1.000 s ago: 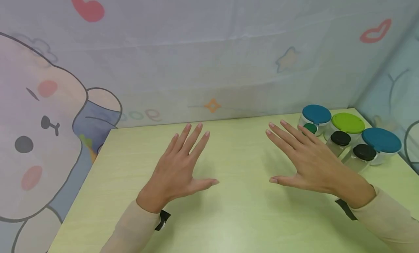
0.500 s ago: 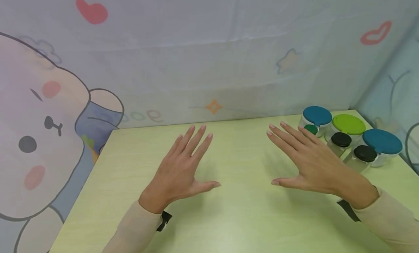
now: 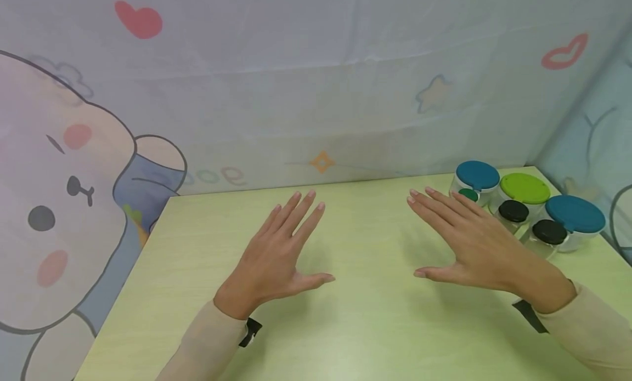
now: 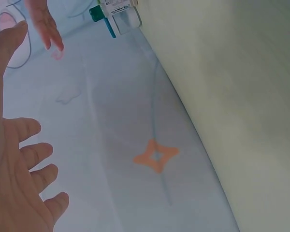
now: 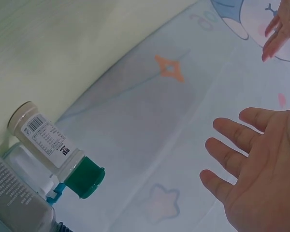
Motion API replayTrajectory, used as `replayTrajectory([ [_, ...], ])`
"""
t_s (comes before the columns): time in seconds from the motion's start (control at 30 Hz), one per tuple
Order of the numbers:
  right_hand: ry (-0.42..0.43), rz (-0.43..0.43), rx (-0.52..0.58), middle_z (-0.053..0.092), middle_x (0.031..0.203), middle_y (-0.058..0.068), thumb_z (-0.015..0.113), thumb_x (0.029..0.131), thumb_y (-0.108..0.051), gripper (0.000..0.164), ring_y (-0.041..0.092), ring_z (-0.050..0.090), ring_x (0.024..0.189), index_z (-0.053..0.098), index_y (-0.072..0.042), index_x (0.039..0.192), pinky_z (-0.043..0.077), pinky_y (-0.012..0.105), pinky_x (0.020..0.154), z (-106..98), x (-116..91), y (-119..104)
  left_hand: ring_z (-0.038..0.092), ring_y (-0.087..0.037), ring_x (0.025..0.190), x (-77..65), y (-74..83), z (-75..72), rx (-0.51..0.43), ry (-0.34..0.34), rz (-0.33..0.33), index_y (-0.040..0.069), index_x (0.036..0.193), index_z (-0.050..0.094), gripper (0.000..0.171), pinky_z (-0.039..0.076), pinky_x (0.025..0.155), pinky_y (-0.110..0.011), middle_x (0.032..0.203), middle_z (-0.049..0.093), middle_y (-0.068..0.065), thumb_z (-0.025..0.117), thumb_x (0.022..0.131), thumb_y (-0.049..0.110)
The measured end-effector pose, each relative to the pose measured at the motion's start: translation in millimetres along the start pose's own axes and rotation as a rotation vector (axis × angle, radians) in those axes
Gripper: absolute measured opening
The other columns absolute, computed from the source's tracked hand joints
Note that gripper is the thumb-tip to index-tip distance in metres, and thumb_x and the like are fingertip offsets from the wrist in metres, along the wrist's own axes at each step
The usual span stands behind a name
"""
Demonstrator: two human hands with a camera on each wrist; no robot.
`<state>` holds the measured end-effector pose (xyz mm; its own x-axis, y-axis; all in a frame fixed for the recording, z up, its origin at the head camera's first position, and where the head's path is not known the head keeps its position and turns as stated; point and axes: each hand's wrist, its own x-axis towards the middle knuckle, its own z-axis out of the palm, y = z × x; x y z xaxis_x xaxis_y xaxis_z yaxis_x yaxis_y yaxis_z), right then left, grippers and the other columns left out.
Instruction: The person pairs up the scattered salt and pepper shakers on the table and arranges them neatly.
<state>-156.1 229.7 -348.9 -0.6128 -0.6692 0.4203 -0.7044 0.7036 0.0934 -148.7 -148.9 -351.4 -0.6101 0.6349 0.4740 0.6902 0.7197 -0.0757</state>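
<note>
My left hand hovers above the pale table, palm down, fingers straight and thumb spread out. The right hand hovers likewise, its thumb pointing towards the left one. Neither holds anything, and a wide gap lies between them. Closest to the right hand are a green-capped bottle and two clear jars with black lids, partly hidden behind the hand and wrist. In the right wrist view, that green-capped bottle shows a white barcode label, beside a grey printed container.
Behind the jars stand tubs with a blue lid, a lime-green lid and another blue lid, at the table's back right corner. A printed cloth with a cartoon animal hangs along the back edge.
Both hands have drifted slightly to the right in the head view, keeping their spread pose. The jars and tubs have stayed in place.
</note>
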Motion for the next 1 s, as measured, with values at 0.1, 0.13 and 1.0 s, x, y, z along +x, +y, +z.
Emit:
replayTrajectory([
  [0.1,-0.015,0.015,0.001,0.032,0.165,0.005,0.07,0.078,-0.075,0.113,0.029,0.034,0.15,0.025,-0.016,0.162,0.011,0.038,0.128,-1.1,-1.0,1.1,0.015,-0.027,0.157,1.7,0.0,2.9,-0.005,0.002,0.011,0.012,0.161,0.027,0.11,0.029,0.12,-0.056,0.169,0.02,-0.01,0.066,0.08,0.076],
  [0.13,-0.022,0.02,0.004,0.032,0.165,0.005,0.071,0.078,-0.075,0.113,0.029,0.034,0.15,0.024,-0.016,0.163,0.011,0.038,0.128,-1.5,-1.5,1.7,0.015,-0.027,0.156,2.4,0.3,3.8,-0.006,0.005,0.015,0.011,0.161,0.028,0.11,0.029,0.12,-0.056,0.169,0.021,-0.01,0.066,0.081,0.075],
  [1.0,0.001,0.028,0.083,0.053,0.149,0.006,0.089,0.069,-0.054,0.109,0.03,0.051,0.134,0.037,-0.019,0.158,0.048,0.058,0.101,-13.2,-10.3,27.9,0.025,-0.026,0.154,16.3,6.0,17.8,-0.041,0.086,0.086,0.007,0.158,0.034,0.106,0.029,0.122,-0.047,0.164,0.033,-0.011,0.073,0.08,0.068],
])
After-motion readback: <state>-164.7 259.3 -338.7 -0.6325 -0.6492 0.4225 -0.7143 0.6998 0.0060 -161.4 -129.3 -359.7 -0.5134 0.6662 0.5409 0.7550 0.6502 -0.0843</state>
